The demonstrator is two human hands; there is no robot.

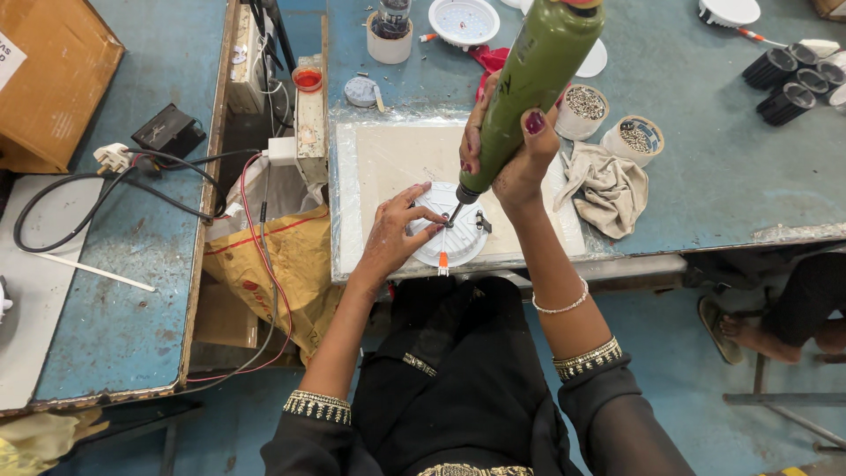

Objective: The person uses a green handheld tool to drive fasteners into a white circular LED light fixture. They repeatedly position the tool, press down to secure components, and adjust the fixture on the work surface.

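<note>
A round white lamp housing [460, 240] lies on a pale work mat [388, 163] at the near edge of a blue bench. My left hand [393, 231] rests on the housing's left side, fingers spread and pressing it down. My right hand [515, 154] grips a green electric screwdriver [533, 79], held nearly upright with its bit touching the middle of the housing. A small orange piece [442, 260] sticks out at the housing's near rim.
Two small tubs of screws [583, 106] and a crumpled cloth [608, 189] lie right of the mat. More white housings [463, 21] and black parts [793, 75] sit at the back. At left are cables [159, 176], a cardboard box [53, 75] and a yellow sack [282, 264]. Another person's foot [745, 330] is at right.
</note>
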